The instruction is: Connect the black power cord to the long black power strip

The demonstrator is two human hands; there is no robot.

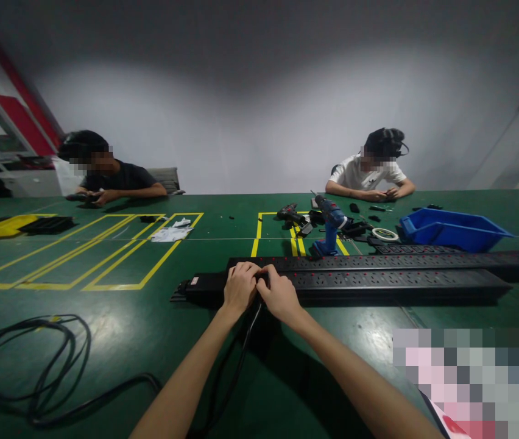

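My left hand [241, 285] and my right hand [280, 294] meet over the near black power strip [355, 281], toward its left end. Both have their fingers curled and pinched together around the end of a black cable [251, 323]. The cable drops from between my hands toward the table's front edge. My fingers hide its tip, so I cannot tell whether it is in a socket. Rows of sockets and small red spots line the strip. A second black power strip [424, 261] lies parallel, just behind.
A coiled black cable [74, 353] lies front left on the green table [117, 323]. Behind the strips are a blue drill [330, 222], another drill [291, 213], a tape roll [384, 234] and a blue bin [451, 228]. Papers [172, 231] lie on yellow-taped rectangles. Two people sit opposite.
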